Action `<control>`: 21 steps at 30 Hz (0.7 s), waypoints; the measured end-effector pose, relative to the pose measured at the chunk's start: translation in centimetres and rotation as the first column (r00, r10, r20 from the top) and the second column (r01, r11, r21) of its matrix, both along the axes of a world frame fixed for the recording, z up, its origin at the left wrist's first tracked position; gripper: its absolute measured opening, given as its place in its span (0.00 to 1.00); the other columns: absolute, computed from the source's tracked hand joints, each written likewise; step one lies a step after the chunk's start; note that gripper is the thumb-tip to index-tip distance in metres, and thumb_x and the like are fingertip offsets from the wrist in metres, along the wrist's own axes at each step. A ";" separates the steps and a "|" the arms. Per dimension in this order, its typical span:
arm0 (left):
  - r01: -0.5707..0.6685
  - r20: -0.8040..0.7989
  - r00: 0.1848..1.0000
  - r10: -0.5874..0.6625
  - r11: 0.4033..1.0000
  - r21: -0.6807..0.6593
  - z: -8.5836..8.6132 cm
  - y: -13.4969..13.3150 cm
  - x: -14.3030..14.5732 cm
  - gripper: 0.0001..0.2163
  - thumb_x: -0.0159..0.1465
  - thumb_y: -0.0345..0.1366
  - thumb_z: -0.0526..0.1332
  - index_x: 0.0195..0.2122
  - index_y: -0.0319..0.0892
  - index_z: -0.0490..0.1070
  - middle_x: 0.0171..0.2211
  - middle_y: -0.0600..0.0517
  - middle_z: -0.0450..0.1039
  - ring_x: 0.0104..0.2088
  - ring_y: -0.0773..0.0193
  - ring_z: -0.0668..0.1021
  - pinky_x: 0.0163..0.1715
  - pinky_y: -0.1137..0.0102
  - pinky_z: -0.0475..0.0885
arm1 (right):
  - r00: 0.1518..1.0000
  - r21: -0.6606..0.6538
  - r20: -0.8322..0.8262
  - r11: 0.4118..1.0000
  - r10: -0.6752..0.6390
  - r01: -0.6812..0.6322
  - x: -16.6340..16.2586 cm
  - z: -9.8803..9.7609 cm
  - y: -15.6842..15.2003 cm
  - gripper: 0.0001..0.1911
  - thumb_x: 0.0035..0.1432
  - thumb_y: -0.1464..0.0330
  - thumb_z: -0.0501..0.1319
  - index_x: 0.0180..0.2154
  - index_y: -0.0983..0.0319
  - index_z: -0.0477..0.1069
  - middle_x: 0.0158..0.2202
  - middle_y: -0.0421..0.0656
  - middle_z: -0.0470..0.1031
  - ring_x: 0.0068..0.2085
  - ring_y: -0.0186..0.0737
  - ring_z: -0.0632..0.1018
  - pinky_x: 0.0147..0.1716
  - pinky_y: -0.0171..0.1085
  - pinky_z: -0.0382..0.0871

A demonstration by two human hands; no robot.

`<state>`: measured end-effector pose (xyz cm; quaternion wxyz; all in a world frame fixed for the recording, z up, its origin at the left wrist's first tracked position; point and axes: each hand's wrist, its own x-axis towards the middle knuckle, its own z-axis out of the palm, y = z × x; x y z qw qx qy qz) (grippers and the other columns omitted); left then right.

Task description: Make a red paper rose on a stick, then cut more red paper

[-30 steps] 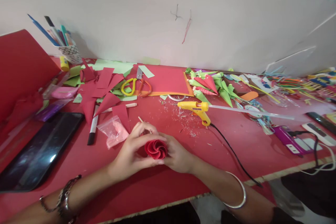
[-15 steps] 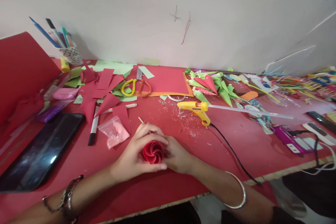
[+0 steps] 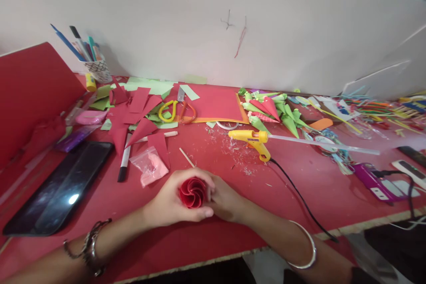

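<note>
A red paper flower [image 3: 192,193] with swirled folds faces up between my hands, just above the table near its front edge. My left hand [image 3: 168,199] is closed around it, the thumb in front and the fingers curving over the back. From the right, my right hand [image 3: 228,199] presses against the flower's side, with its fingertips mostly hidden behind the left fingers and the flower. Just beyond my left hand lies a thin pale stick [image 3: 187,158]. A small bag of pink material [image 3: 151,169] rests to the left.
A yellow glue gun [image 3: 254,138] with a long glue stick lies ahead right, its black cord running to the front edge. Scissors [image 3: 181,97], red paper pieces [image 3: 138,100] and green and red paper cones [image 3: 273,108] sit behind. A phone [image 3: 60,188] lies left, a purple power strip [image 3: 376,182] right.
The view has shifted slightly, so the table things appear further right. My left fingers have shifted on the flower, which appears turned a little, and the pale stick shows more fully.
</note>
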<state>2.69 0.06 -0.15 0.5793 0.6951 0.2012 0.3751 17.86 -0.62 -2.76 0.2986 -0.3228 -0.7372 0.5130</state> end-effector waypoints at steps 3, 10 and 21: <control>0.029 -0.007 1.000 -0.030 0.999 -0.032 0.1 -0.2 0.1 0.06 0.51 0.26 0.63 0.29 0.37 0.67 0.26 0.51 0.70 0.28 0.66 0.73 0.29 0.71 0.69 | 1.000 0.019 -0.023 1.000 0.020 -0.019 -0.1 0.1 -0.1 0.17 0.52 0.53 0.54 0.28 0.62 0.62 0.32 0.42 0.66 0.36 0.38 0.69 0.37 0.38 0.65; 0.056 0.007 0.998 -0.055 0.997 -0.054 0.1 -0.2 0.3 0.05 0.51 0.25 0.62 0.26 0.37 0.66 0.25 0.52 0.69 0.28 0.68 0.71 0.29 0.72 0.68 | 0.998 0.035 0.023 0.998 0.054 -0.055 -0.1 -0.2 -0.2 0.19 0.53 0.56 0.54 0.18 0.62 0.57 0.26 0.40 0.64 0.35 0.37 0.68 0.37 0.37 0.66; 0.025 -0.014 1.000 -0.026 0.998 -0.062 0.0 -0.3 0.2 0.06 0.50 0.26 0.64 0.26 0.37 0.65 0.24 0.53 0.69 0.26 0.69 0.71 0.27 0.73 0.67 | 0.997 0.066 0.042 0.995 0.069 -0.071 -0.2 -0.1 -0.1 0.16 0.53 0.64 0.56 0.17 0.62 0.58 0.26 0.40 0.65 0.35 0.36 0.68 0.35 0.35 0.66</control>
